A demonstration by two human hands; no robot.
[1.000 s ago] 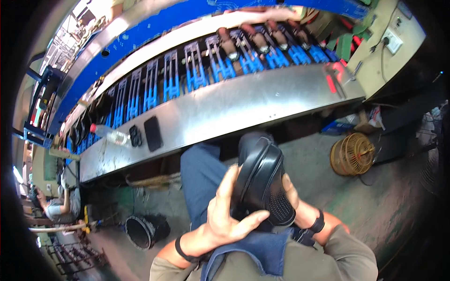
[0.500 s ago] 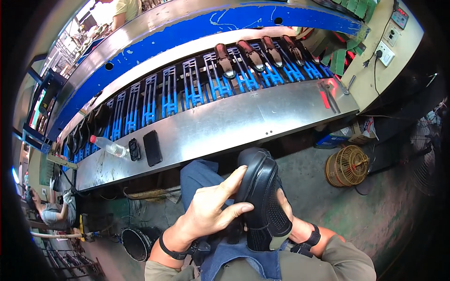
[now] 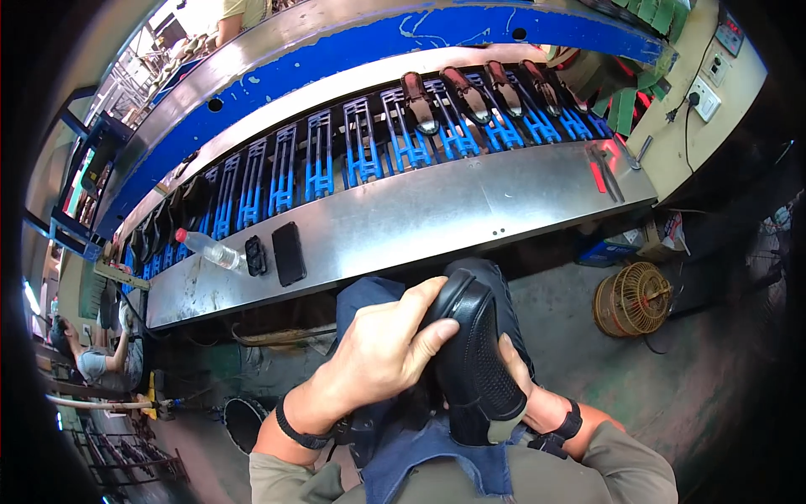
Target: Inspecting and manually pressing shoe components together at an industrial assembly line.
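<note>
Apparently, work is unfinished on the black perforated leather shoe [image 3: 480,361] gripped by left hand [image 3: 382,349] and right hand [image 3: 529,399], while reddish-brown, dark-edged shoes [image 3: 464,97] already rest far right.

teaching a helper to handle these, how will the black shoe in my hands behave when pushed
Probably fairly stiff: the black shoe shows a full, rounded shape between the left hand and right hand. Its glossy patches may be slightly slippery, while the dotted texture could help grip.
</note>
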